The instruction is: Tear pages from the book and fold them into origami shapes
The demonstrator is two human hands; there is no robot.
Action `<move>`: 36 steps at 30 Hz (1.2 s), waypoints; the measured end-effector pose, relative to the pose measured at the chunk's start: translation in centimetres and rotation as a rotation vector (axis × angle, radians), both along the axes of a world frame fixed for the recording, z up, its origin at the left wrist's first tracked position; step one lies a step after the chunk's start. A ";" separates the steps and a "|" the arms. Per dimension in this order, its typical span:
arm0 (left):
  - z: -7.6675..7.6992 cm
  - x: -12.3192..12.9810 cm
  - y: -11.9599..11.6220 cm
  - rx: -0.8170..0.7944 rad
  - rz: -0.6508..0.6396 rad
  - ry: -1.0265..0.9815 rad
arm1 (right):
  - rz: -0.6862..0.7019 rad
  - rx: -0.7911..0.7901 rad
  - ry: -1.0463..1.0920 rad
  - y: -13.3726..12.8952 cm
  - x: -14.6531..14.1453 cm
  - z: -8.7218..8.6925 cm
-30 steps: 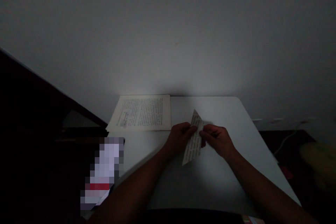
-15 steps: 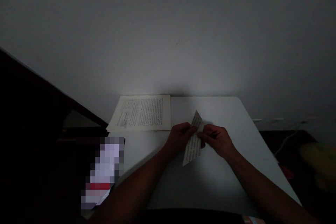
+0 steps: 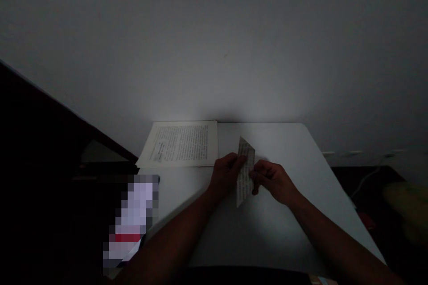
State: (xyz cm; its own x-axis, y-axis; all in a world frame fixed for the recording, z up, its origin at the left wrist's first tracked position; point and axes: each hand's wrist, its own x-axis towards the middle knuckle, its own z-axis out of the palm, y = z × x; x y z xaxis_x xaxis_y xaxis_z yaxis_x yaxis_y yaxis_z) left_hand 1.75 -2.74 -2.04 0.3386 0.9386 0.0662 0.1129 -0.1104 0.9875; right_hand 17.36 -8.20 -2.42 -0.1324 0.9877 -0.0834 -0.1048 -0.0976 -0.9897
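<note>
One left hand (image 3: 226, 173), one right hand (image 3: 273, 179) — both grip one folded paper (image 3: 244, 177).

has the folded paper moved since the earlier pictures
Yes, the folded paper has turned: its far tip swung left toward the printed pages, its near tip slightly right.

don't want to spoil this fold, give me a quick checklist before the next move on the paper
1. Left hand grips the folded printed paper: ok, thumb on top.
2. Right hand pinches the paper's right edge: ok.
3. Folded paper apart from the flat printed pages: ok, off to their right.
4. Left hand clear of those pages: cannot tell.
5. Lighting: not ok, dim.
6. Crease sharpness: cannot tell, too dark.
</note>
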 end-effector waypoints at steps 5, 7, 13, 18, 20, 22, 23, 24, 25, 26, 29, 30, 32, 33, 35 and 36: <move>0.1 0.0 -0.2 -0.019 -0.146 -0.061 | -0.121 0.117 -0.131 -0.1 0.5 -0.4; 0.1 -0.1 -0.2 0.004 -0.225 -0.055 | -0.171 0.169 -0.226 -0.2 0.7 -0.3; -0.2 -0.3 -0.3 0.203 -0.371 0.088 | -0.190 0.237 -0.378 -0.1 1.1 -0.3; -0.6 -0.3 -0.4 0.411 -0.319 0.198 | -0.191 0.175 -0.377 0.0 1.2 -0.4; -0.5 -0.3 -0.3 0.526 -0.290 0.209 | -0.202 0.156 -0.368 0.1 1.2 -0.5; -0.5 -0.3 -0.2 0.663 -0.255 0.225 | -0.216 0.149 -0.354 0.2 1.3 -0.5; -0.5 -0.3 -0.1 0.727 -0.235 0.232 | -0.223 0.148 -0.348 0.2 1.3 -0.5; -0.5 -0.3 0.0 0.784 -0.213 0.237 | -0.232 0.147 -0.345 0.2 1.3 -0.5; -0.5 -0.3 0.1 0.834 -0.193 0.240 | -0.239 0.144 -0.345 0.3 1.4 -0.5; -0.5 -0.3 0.2 0.879 -0.176 0.241 | -0.244 0.140 -0.348 0.3 1.4 -0.5; -0.6 -0.2 0.3 0.988 -0.146 0.237 | -0.256 0.124 -0.356 0.3 1.6 -0.4; -0.5 -0.2 0.4 1.011 -0.135 0.233 | -0.259 0.114 -0.355 0.3 1.7 -0.3; -0.4 -0.3 0.3 1.029 -0.108 0.223 | -0.257 0.095 -0.349 0.3 1.8 -0.2; -0.2 -0.3 0.3 1.024 -0.092 0.213 | -0.257 0.087 -0.342 0.3 1.9 -0.2; 0.0 -0.3 0.2 0.992 -0.070 0.178 | -0.262 0.087 -0.330 0.3 2.0 -0.2; 0.2 -0.4 0.1 0.964 -0.070 0.157 | -0.266 0.099 -0.325 0.2 2.1 -0.2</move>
